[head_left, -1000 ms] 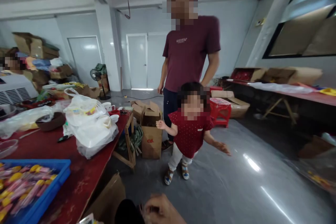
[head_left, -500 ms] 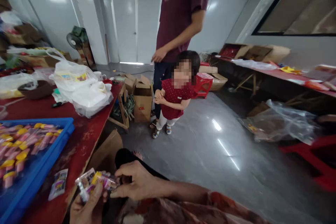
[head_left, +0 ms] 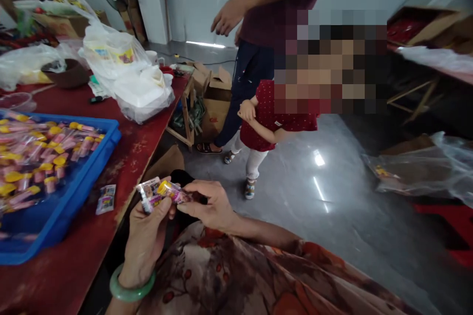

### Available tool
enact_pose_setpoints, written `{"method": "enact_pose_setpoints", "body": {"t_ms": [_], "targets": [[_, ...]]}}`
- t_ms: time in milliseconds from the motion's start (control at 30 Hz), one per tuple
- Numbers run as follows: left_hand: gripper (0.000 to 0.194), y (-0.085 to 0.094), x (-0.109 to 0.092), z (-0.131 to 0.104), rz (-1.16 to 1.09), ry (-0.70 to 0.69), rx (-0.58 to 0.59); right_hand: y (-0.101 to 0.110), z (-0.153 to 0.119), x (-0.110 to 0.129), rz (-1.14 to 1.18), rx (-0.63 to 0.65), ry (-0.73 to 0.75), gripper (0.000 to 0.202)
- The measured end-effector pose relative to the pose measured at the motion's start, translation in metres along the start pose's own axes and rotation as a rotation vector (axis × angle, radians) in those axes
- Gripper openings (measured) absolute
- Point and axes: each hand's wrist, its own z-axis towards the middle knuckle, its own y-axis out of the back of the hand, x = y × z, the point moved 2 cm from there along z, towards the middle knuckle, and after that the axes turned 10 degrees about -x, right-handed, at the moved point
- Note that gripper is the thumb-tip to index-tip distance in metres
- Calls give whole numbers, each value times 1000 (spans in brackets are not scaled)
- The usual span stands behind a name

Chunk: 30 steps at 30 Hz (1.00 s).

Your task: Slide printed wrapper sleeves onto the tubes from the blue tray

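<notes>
Low in the head view, in front of my lap, my left hand (head_left: 148, 226) is closed on a small printed plastic packet (head_left: 150, 191) with a shiny edge. A small yellow-capped tube (head_left: 168, 188) in a printed clear wrapper lies across the packet, against my left fingertips. From the other side, my right hand (head_left: 212, 204) pinches the tube's far end between thumb and fingers, which partly hide it. Another printed packet (head_left: 106, 199) lies on the red table beside a blue tray (head_left: 70, 221) holding many pink tubes with yellow caps.
White plastic bags (head_left: 111, 54) with a food container, a brown bowl (head_left: 66, 73) and a mug stand farther back on the red table (head_left: 136, 152). Two people stand close ahead, one in a red dotted top (head_left: 264, 103). Cardboard boxes (head_left: 216, 113) sit on the floor.
My view has tilted down, and both people appear nearer. The standing person's arm has swung out leftward. My hands still hold the packet and tube.
</notes>
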Motion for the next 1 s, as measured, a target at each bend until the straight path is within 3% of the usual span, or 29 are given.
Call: {"method": "enact_pose_setpoints", "body": {"t_ms": [200,300,400,500,733,1000], "targets": [[34,-4,5,13,-6,63,-61,0,1,-12,-97,-27,8,41],[40,-3,7,17,-18,93,-78,0,-1,-16,-250,-89,165,47],[39,-2,10,20,-18,164,-105,-2,-2,-13,-371,-104,357,33],[38,-2,13,22,-32,182,-134,-3,-3,-11,-409,-103,443,26],[42,-5,18,26,-9,201,-208,-5,-7,-26,-426,-80,295,39],[37,-13,21,42,11,240,-163,-1,5,-39,-346,-95,79,25]]}}
